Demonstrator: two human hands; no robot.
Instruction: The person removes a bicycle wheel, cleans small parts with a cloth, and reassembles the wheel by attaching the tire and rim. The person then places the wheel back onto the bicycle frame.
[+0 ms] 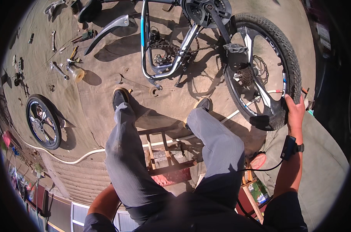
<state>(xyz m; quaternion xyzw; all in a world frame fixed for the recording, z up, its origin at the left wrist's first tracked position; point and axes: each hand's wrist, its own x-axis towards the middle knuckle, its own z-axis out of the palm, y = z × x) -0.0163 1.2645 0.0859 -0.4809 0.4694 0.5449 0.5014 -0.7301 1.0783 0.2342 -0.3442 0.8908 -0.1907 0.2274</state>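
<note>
My right hand (pixel 295 111) grips the knobby tyre of a bicycle wheel (pixel 293 58) at its lower right side. The wheel has white-and-black spokes, a sprocket cassette (pixel 245 76) and a brake disc, and stands tilted beside the bicycle frame (pixel 179 55). A crankset (pixel 208 13) and a pedal (pixel 235 48) overlap the wheel's upper left. The chain hangs loosely around the frame's rear end. My left arm reaches down beside my left thigh, and its hand is hidden.
A second wheel (pixel 57 127) is at the left. Wrenches (pixel 53 41), a large open-ended wrench (pixel 136 84), a plastic container (pixel 77 74) and a black mudguard (pixel 108 27) lie ahead. A pale hose (pixel 85 156) crosses the ground past a wooden frame (pixel 165 145) between my legs.
</note>
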